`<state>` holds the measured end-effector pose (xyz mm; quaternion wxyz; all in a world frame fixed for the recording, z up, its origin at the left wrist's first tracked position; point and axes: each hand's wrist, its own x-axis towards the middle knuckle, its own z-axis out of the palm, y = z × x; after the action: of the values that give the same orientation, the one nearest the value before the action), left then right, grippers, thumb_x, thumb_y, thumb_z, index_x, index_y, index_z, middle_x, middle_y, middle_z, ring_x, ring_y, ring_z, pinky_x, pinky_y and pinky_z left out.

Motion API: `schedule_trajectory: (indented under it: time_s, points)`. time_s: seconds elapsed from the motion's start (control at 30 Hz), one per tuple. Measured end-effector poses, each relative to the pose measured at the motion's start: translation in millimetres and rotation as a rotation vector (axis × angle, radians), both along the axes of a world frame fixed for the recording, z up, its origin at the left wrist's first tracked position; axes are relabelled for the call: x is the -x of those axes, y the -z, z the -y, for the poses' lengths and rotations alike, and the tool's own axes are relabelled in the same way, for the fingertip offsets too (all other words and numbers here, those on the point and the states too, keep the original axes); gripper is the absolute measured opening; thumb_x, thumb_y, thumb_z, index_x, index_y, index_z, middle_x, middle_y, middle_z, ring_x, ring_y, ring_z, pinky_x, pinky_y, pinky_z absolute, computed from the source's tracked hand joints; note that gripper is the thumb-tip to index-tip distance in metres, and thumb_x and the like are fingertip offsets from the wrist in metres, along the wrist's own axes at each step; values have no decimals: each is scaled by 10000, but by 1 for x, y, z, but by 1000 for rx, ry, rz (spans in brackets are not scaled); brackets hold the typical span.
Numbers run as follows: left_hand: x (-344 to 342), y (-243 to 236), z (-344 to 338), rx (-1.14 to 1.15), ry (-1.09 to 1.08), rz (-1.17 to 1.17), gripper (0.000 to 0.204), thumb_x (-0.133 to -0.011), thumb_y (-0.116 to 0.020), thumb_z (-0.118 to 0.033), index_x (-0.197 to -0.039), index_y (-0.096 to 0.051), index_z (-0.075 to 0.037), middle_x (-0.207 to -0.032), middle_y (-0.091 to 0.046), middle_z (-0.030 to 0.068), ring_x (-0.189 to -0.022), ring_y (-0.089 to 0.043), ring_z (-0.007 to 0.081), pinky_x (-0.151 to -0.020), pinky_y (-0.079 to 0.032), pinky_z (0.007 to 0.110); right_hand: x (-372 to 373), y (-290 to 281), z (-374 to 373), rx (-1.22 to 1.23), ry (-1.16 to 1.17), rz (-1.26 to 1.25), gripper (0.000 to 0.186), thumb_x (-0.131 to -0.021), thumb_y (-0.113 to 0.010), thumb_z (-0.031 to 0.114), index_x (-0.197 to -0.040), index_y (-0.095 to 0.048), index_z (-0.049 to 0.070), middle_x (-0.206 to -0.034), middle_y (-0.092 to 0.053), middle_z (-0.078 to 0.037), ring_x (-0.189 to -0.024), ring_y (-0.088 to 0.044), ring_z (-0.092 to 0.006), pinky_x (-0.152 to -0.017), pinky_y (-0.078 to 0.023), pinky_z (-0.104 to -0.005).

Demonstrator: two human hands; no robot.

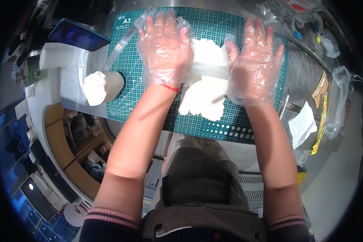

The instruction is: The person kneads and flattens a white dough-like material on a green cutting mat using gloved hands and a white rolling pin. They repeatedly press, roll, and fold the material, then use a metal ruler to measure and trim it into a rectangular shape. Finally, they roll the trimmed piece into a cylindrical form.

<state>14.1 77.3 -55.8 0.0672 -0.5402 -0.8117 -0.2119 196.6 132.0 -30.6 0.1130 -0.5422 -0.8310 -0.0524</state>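
Note:
Both my hands are in thin clear plastic gloves, fingers stretched out flat. My left hand (163,52) and my right hand (256,68) lie palm down either side of a cream-white sheet of dough-like material (201,99) with ragged edges. A pale bar, apparently a roller (209,69), crosses the sheet and runs under both palms. Beneath is a green gridded cutting mat (125,97). A clear ruler (119,48) slants left of my left hand, and a white lumpy mass in a cylindrical wrap (101,86) stands on the mat's left.
A blue phone (78,34) rests at the upper left beside white paper rolls (56,56). Crumpled white paper (302,123), a yellow packet (320,125) and plastic wrap (336,97) lie at the right. Small tools (298,32) sit at the back right; wooden shelving (68,157) is below left.

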Motion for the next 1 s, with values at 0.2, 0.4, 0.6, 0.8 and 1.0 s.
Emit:
schedule_trajectory:
  time_s: [0.2, 0.4, 0.6, 0.8, 1.0]
  points:
    - [14, -43, -52, -210, 31, 74, 315, -888, -611, -149, -1134, -674, 36, -1035, -705, 268, -1040, -679, 444, -940, -522, 496, 24, -28, -44, -302, 55, -47, 597, -1001, -576, 345, -1468, -520, -22, -1467, -574, -229, -1417, -490, -385, -1209, -297, -545]
    - [3, -67, -68, -281, -6, 429, 174, -863, -547, -52, -953, -665, 39, -892, -678, 280, -911, -685, 441, -867, -525, 531, 35, -43, -59, -240, 31, -237, 470, -961, -612, 243, -1339, -610, -35, -1304, -654, -233, -1227, -607, -387, -1099, -406, -527]
    - [4, -32, -35, 63, 63, -11, 435, -934, -638, -182, -1346, -642, -40, -1383, -640, 194, -1245, -626, 372, -1057, -498, 420, 22, -7, -35, -300, -12, -100, 503, -954, -613, 292, -1359, -551, 1, -1315, -618, -208, -1252, -551, -379, -1096, -373, -540]
    - [-12, -19, 37, 58, 136, -14, 531, -916, -650, -152, -1426, -585, -16, -1487, -552, 242, -1365, -533, 422, -1162, -397, 512, -11, 5, 39, 56, -82, -157, 756, -990, -644, 392, -1611, -352, 72, -1621, -455, -135, -1543, -355, -331, -1262, -177, -594]
    - [-24, -22, 80, 171, 146, 22, 729, -893, -690, -179, -1561, -440, -28, -1659, -336, 240, -1508, -311, 515, -1230, -222, 634, -22, -19, 83, 290, -85, -110, 868, -968, -625, 441, -1653, -243, 69, -1705, -279, -186, -1603, -183, -373, -1267, -103, -623]
